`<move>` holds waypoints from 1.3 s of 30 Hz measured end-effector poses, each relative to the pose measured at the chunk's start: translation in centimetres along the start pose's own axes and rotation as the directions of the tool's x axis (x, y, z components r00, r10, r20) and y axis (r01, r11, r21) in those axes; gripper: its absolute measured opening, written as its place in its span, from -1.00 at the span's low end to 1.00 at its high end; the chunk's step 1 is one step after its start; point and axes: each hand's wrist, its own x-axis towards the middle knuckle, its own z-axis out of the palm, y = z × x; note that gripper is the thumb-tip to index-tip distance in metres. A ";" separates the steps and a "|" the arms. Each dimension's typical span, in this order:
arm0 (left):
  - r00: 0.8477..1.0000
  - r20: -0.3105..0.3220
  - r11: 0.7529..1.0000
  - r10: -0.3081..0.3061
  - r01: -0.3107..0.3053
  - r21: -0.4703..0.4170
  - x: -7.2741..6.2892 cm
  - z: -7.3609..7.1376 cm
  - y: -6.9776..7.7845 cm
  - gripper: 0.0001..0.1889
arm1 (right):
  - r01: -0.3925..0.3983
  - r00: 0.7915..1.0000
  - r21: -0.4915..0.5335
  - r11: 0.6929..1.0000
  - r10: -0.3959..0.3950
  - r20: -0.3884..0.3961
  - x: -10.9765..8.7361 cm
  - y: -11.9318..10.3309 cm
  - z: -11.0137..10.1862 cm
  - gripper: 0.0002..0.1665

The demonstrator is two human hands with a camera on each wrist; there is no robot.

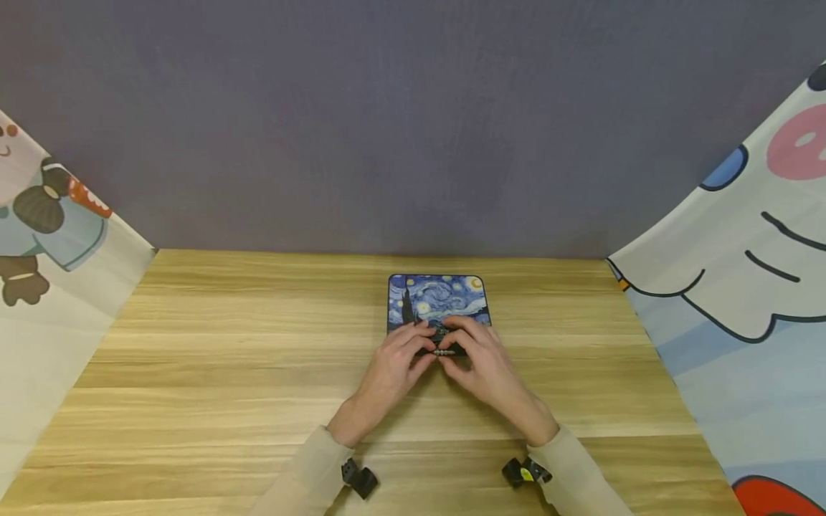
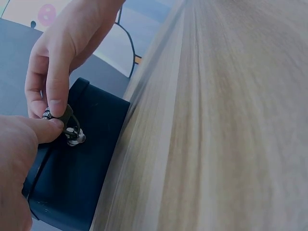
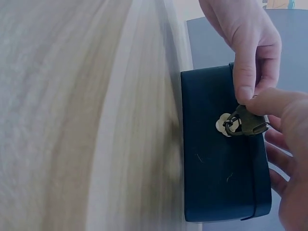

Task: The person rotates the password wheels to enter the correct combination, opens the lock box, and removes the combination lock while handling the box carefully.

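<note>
A dark box [image 1: 439, 294] with a swirling blue night-sky picture on its lid stands on the table. From the round metal clasp [image 3: 224, 124] on its front hangs a small dull-metal padlock [image 3: 251, 121], its shackle through the clasp. My left hand [image 1: 395, 357] comes in from the left and pinches the padlock between thumb and fingers. Opposite it, my right hand [image 1: 480, 358] pinches the other end, both thumbs almost meeting. Small dial wheels show on the padlock in the head view. The lid is down; my fingers cover part of its front edge.
The wood-grain table [image 1: 213, 358] spreads to both sides and in front of the box. A grey wall panel [image 1: 387, 129] rises behind it. Cartoon-printed cloths [image 1: 742, 287] hang left and right. A small black device is strapped on each wrist.
</note>
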 end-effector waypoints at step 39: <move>1.000 -0.015 1.000 0.020 -0.020 0.006 0.0 0.2 0.0 -0.83 | 0.001 0.999 -0.103 0.995 0.003 0.036 0.4 -0.5 -0.1 -0.73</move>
